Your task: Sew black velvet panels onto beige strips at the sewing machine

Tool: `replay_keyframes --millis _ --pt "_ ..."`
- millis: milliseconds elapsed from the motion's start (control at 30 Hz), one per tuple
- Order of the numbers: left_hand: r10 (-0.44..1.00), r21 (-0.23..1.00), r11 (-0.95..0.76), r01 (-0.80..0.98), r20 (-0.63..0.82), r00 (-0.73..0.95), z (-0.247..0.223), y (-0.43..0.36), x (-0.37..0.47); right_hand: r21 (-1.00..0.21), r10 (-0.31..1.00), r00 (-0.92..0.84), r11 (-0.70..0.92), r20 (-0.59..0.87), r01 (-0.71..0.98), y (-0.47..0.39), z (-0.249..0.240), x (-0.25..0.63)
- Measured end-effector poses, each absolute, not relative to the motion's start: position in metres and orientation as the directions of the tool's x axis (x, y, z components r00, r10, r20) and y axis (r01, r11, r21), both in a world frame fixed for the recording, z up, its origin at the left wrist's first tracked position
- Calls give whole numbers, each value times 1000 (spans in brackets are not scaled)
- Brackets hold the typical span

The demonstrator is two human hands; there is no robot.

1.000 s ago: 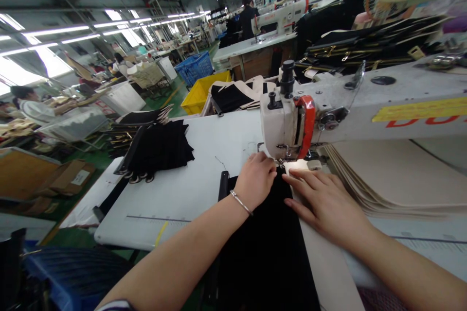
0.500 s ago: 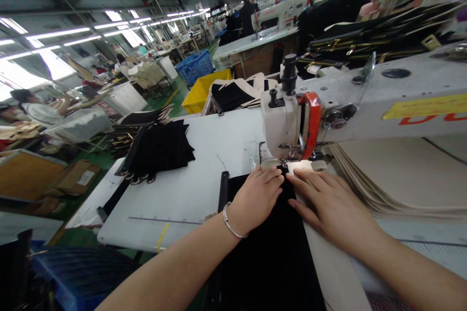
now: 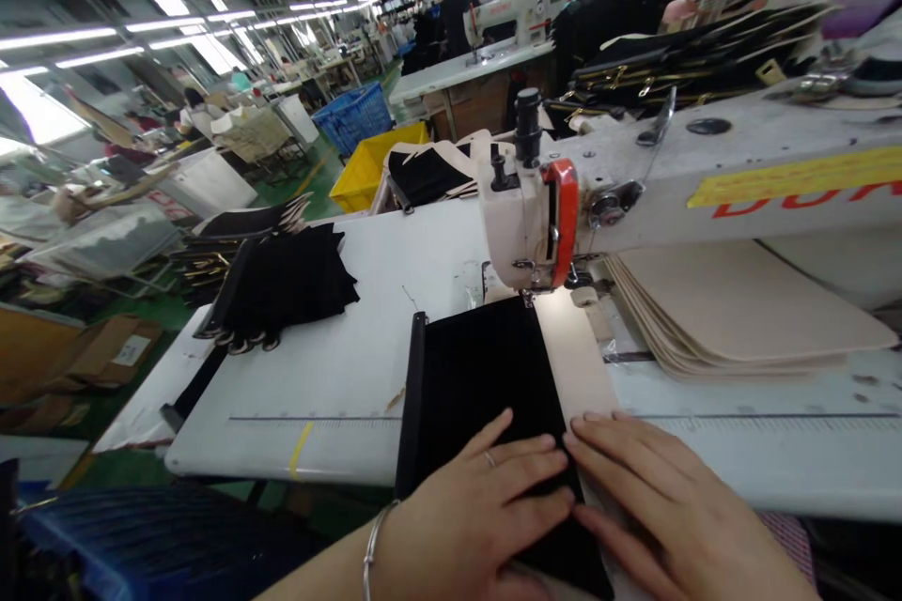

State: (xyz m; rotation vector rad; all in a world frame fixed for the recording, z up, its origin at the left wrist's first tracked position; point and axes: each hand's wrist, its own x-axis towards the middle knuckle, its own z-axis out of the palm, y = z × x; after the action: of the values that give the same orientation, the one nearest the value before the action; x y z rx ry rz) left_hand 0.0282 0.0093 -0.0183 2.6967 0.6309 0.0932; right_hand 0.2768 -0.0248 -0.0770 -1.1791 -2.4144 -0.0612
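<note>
We have the black fabric panel [image 3: 486, 366] lying flat at the lower centre of the frame, on the white worktop [image 3: 437, 254]. Its long axis runs up the frame with a slight lean: the far end points toward the top, at the needle area of the sewing machine [image 3: 518, 225], and the near end comes toward the bottom edge, a little to the right. A stiff dark strip [image 3: 410, 404] borders its left side, and a beige panel [image 3: 574, 338] runs along its right side.

Our left hand [image 3: 493, 498] rests on the black with its fingers spread toward the right; our right hand [image 3: 662, 488] lies over the beige, fingers toward the upper left. Both hands are flattened, clamped on nothing. Their fingertips come close along the border between the colours; we cannot tell whether they touch. Stacked beige sheets [image 3: 747, 300] sit at right.
</note>
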Motion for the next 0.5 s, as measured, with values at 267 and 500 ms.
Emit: replay_keyframes --millis 267,500 --pt "491 308 -844 440 113 864 -39 -15 26 -77 683 -609 689 403 721 -63 -64 279" --pt "497 343 -827 446 76 864 -29 -14 26 2 642 -632 701 433 713 -63 -69 277"
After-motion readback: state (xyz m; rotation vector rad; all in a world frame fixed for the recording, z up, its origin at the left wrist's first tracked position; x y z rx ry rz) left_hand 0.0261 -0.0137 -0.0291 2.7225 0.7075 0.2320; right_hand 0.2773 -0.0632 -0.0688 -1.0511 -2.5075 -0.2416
